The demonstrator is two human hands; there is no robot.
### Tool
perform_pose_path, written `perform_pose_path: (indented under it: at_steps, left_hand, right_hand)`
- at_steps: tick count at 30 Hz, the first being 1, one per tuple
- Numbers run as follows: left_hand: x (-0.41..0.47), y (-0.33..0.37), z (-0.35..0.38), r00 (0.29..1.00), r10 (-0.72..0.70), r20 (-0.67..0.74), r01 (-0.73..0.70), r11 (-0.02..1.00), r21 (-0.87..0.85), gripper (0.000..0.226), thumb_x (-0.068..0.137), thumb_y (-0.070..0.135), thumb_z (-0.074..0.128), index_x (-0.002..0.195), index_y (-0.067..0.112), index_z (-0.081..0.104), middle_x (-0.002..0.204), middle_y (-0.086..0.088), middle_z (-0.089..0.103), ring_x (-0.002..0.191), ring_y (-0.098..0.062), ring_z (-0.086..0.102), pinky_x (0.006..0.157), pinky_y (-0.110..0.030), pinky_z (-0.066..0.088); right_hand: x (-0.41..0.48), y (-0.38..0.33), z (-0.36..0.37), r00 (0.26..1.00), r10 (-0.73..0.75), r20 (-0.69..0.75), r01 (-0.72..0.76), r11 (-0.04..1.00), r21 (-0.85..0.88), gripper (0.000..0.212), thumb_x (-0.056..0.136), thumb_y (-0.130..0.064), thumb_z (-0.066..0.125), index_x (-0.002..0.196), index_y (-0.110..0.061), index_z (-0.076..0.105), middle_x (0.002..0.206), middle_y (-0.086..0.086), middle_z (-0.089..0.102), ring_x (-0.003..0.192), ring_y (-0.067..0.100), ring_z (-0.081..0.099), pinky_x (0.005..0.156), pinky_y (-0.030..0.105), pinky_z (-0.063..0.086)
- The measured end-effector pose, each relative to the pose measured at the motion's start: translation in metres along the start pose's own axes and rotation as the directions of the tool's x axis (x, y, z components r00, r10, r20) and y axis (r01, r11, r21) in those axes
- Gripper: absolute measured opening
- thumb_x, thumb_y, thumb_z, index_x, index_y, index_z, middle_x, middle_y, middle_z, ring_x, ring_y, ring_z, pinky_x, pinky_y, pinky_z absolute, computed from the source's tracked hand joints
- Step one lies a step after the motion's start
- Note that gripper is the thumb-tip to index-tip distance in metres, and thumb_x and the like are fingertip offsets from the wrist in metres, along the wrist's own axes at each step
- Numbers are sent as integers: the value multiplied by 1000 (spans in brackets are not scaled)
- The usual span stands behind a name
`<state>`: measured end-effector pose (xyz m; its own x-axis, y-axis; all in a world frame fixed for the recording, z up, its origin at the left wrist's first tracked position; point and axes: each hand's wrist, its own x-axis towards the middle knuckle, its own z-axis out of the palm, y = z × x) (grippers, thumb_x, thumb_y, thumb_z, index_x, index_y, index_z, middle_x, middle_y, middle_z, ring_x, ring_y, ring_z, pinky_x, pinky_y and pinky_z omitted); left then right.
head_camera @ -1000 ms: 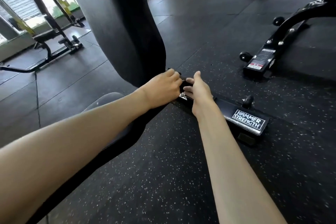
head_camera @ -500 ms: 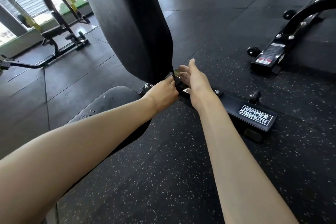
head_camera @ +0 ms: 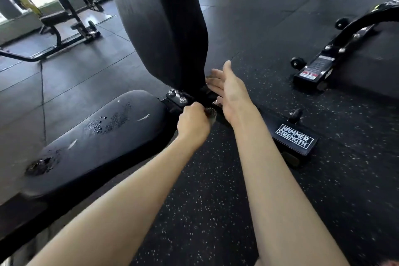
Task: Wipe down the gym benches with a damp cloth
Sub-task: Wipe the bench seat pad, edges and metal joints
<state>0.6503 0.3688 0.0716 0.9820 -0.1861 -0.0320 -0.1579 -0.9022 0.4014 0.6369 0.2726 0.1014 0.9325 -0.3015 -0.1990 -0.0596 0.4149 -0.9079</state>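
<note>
Left grip point(head_camera: 193, 122) curls round a small dark textured thing point(head_camera: 209, 112) (knob or cloth, unclear) at the bench hinge point(head_camera: 179, 97), right grip point(head_camera: 228, 93) spread flat just beside — worn seat pad point(head_camera: 97, 136) left, back pad point(head_camera: 162, 28) upright, on speckled floor point(head_camera: 205, 201).

Your seat pad point(head_camera: 103, 136) lies to the left, with the back pad point(head_camera: 164, 28) upright behind its far end. At their joint your left hand point(head_camera: 194, 123) grips a knob point(head_camera: 208, 112), with your right hand point(head_camera: 228, 90) just beyond. The frame foot point(head_camera: 294, 138) runs right along the floor point(head_camera: 205, 211). Another bench's base point(head_camera: 313, 71) stands well behind it.
</note>
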Motion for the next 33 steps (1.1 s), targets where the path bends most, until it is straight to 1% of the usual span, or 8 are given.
perform_pose_path:
  at_steps: [2, 5, 9, 13, 21, 25, 29, 33]
  left_hand:
    - [7, -1, 10, 940, -319, 121, 315, 676, -666, 6, 87, 5, 56, 84, 4, 60, 96, -15, 67, 79, -29, 62, 60, -32, 52]
    - [15, 3, 15, 828, -454, 328, 325, -88, -942, 13, 93, 0, 55, 105, 2, 52, 101, -11, 58, 74, -21, 58, 65, -28, 56]
    - [34, 1, 9, 811, -508, 291, 103, -366, -925, 33, 95, 6, 55, 127, 1, 48, 109, -12, 58, 87, -19, 56, 82, -25, 52]
    - [54, 8, -2, 832, -507, 225, -50, -473, -880, 40, 94, -5, 45, 130, 11, 50, 114, -11, 61, 84, -20, 59, 90, -30, 52]
    - [59, -3, -1, 800, -444, 403, -40, -710, -703, 42, 93, -9, 46, 133, 3, 52, 125, -15, 59, 87, -11, 64, 79, -23, 56]
    - [53, -6, -3, 824, -343, 450, 87, -708, -701, 31, 92, -3, 50, 122, 2, 58, 118, -16, 63, 107, -29, 61, 95, -39, 51]
    - [41, -7, -5, 845, -281, 454, 175, -658, -733, 13, 93, -8, 49, 104, -5, 57, 120, -19, 60, 115, -31, 57, 97, -37, 48]
    - [28, -5, -10, 868, -193, 458, 261, -608, -750, 9, 91, -9, 50, 96, -4, 56, 110, -18, 61, 104, -30, 60, 95, -37, 50]
  right_hand:
    - [0, -1, 0, 999, -17, -34, 16, 1000, -13, 54, 103, -49, 24, 120, -14, 61, 120, 3, 65, 109, 14, 59, 91, 32, 30]
    - [-2, -2, 3, 999, -43, -27, 41, 998, -56, 53, 103, -48, 25, 123, -14, 60, 119, 3, 65, 110, 14, 59, 90, 30, 30]
    - [-2, 1, 13, 994, -107, 28, 109, 982, -151, 50, 105, -43, 24, 127, -15, 59, 119, -3, 66, 97, 4, 59, 71, 12, 37]
    - [0, 0, 14, 991, -131, 38, 135, 976, -172, 49, 105, -41, 26, 128, -15, 60, 122, -1, 66, 92, -1, 61, 53, 1, 39]
    - [5, 4, 13, 989, -150, -1, 149, 984, -93, 51, 105, -42, 26, 118, -13, 66, 108, 2, 72, 98, 6, 66, 66, 16, 39]
    - [12, 5, 10, 982, -186, -40, 180, 976, -124, 51, 105, -41, 27, 114, -13, 68, 102, 2, 74, 94, 7, 68, 68, 14, 40]
    - [17, 6, 9, 976, -214, -46, 208, 972, -114, 53, 105, -42, 26, 108, -13, 71, 96, 3, 75, 99, 12, 68, 93, 24, 43]
    - [16, 7, 12, 970, -234, -70, 225, 966, -125, 52, 105, -40, 28, 106, -10, 70, 98, 6, 74, 97, 13, 68, 79, 18, 44]
